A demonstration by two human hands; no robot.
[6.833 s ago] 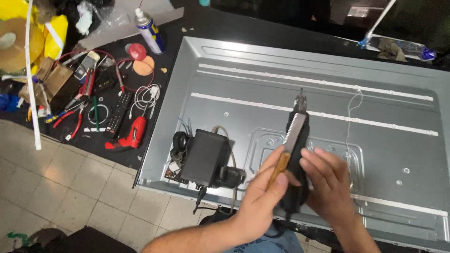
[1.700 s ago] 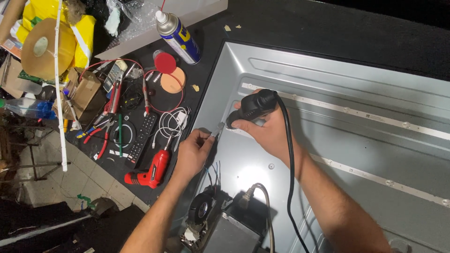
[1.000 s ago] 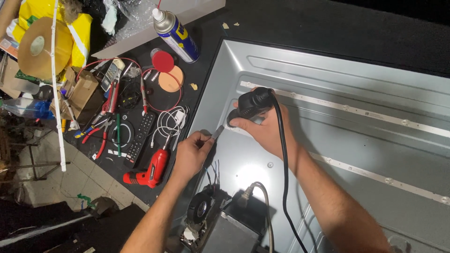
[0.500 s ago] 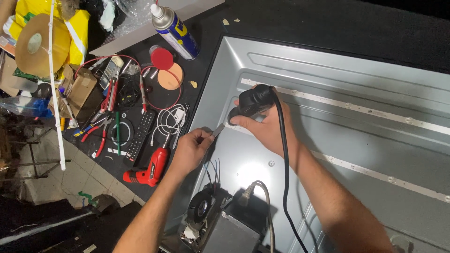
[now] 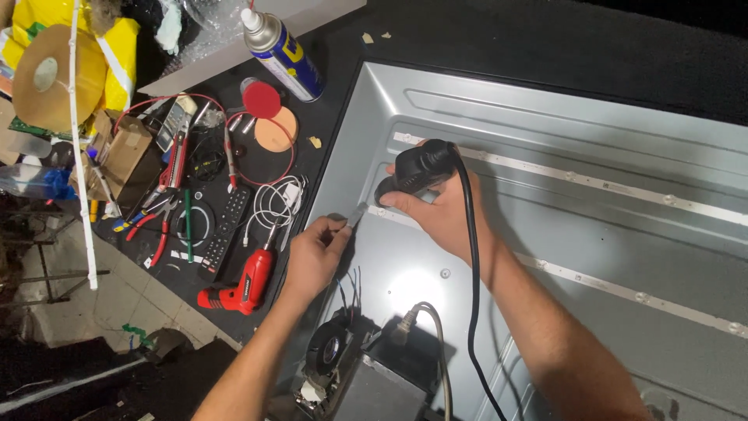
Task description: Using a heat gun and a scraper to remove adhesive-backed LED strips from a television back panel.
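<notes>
My right hand (image 5: 444,210) grips a black corded rotary tool (image 5: 417,171), its tip pointed down-left at the end of a white LED strip (image 5: 592,183) on the grey metal back panel (image 5: 545,117). The tool's black cable (image 5: 470,265) runs down along my forearm. My left hand (image 5: 312,253) pinches a small grey metal piece (image 5: 354,214) right beside the tool's tip, at the panel's left edge.
A black power supply box with a plugged cable (image 5: 374,374) sits on the panel's near corner. On the black table to the left lie a red cordless screwdriver (image 5: 241,284), a remote (image 5: 226,230), pliers (image 5: 156,214), white cables (image 5: 276,199), a spray can (image 5: 280,54) and a tape roll (image 5: 51,82).
Since the oldest frame the tool has gone from the panel's near middle to its left edge. Over the last second both hands stay almost still at the strip's end.
</notes>
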